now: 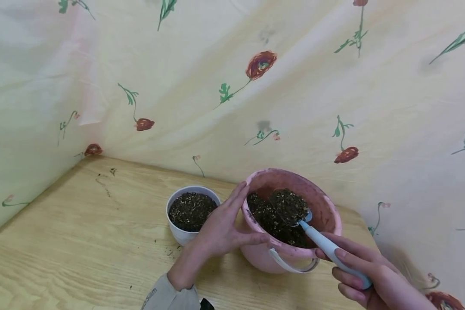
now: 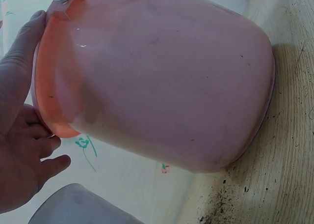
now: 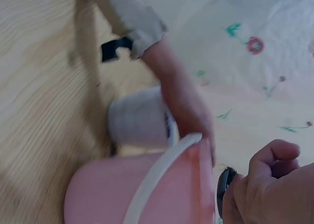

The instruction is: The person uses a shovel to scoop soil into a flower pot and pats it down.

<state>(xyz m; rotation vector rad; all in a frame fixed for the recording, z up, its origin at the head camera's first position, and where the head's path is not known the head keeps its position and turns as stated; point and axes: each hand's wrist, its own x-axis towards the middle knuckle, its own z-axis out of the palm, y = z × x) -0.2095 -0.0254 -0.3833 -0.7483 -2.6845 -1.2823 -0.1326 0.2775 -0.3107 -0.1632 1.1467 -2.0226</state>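
Observation:
A pink bucket [image 1: 259, 258] with dark potting soil [image 1: 261, 211] inside stands on the table. My left hand [image 1: 221, 230] grips its rim from the left, thumb along the near edge and fingers spread toward the far side. In my right hand [image 1: 366, 269] is the pale blue handle of a garden trowel [image 1: 321, 239]. Its blade, heaped with soil, is over the bucket's opening and mostly hidden by that soil. Left of the bucket sits a white pot [image 1: 182, 236], filled with soil nearly to its rim; my left wrist and hand overlap its right side.
Loose soil crumbs [image 2: 221, 202] lie on the wooden table [image 1: 62, 232] beside the bucket and pot. The bucket's white handle [image 3: 157, 177] hangs down on the near side. Flower-print cloth [image 1: 201, 86] rises behind and along both sides of the table.

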